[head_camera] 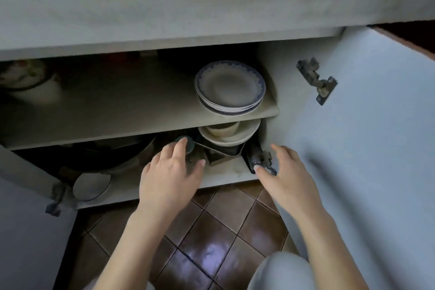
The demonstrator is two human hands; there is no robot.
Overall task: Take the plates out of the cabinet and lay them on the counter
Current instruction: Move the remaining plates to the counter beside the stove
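Note:
A small stack of white plates with blue patterned rims (230,87) sits on the upper shelf (117,110) of the open cabinet, at its right end. Below it, on the bottom shelf, a cream bowl (222,129) rests in a larger white dish (231,139) on a metal tray (221,154). My left hand (171,172) reaches into the bottom shelf with fingers spread, empty, left of the tray. My right hand (282,172) is open too, at the shelf's right front corner by the lower hinge (263,160). The counter's front edge (188,12) runs above.
The cabinet door (376,125) stands open on the right, with an upper hinge (317,80). A dark wok or pan (106,155) and a round lid (91,186) fill the bottom left. A pot (26,77) sits at the upper left. Brown floor tiles (211,231) lie below.

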